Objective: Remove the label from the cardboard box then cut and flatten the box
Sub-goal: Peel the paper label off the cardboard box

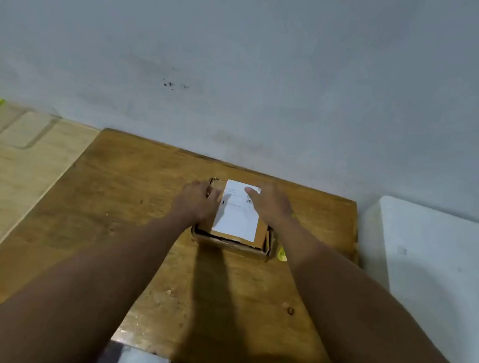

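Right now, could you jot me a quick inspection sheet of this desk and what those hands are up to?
Surface: worn wooden table, marked and scratched.
Job's things: cardboard box near the far edge; white label still on top.
Clutter: small yellow item beside the box, kind unclear.
Hands: left hand grips the box's left side; right hand rests on the label's far corner.
Cables: nothing seen.
Surroundings: grey wall; pale board left; white block right.

Grey-white wall (251, 44) with small dark specks (173, 84). Worn wooden table (125, 196) against it; paler wooden surface (0, 184) at left, white block (441, 271) at right.
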